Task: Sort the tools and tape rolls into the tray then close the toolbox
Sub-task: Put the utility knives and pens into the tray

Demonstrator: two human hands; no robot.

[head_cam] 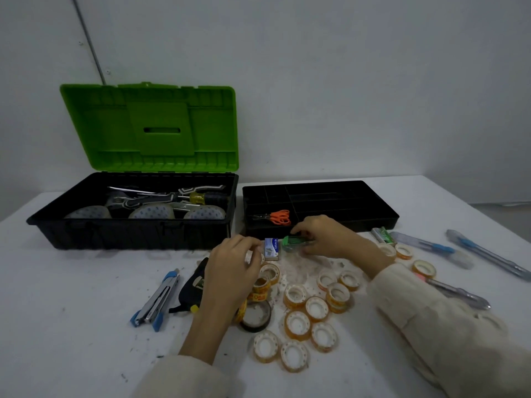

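Note:
The black toolbox [132,231] stands at the left with its green lid [149,127] up; big tape rolls and a screwdriver lie inside. To its right sits the black divided tray [373,216], holding orange scissors [277,217]. Several small clear tape rolls [297,324] are scattered on the white table in front. My right hand [327,235] grips a green tape dispenser [294,242] just before the tray's front edge. My left hand [230,271] is curled over a small tape roll [256,258], beside a small blue box [271,248]; whether it grips the roll is hidden.
A blue stapler [156,301] and a black tape measure [191,285] lie left of my left hand. A black tape roll [255,315] sits under my left wrist. Pens and blue cutters [488,255] lie at the right, near a green box [383,235].

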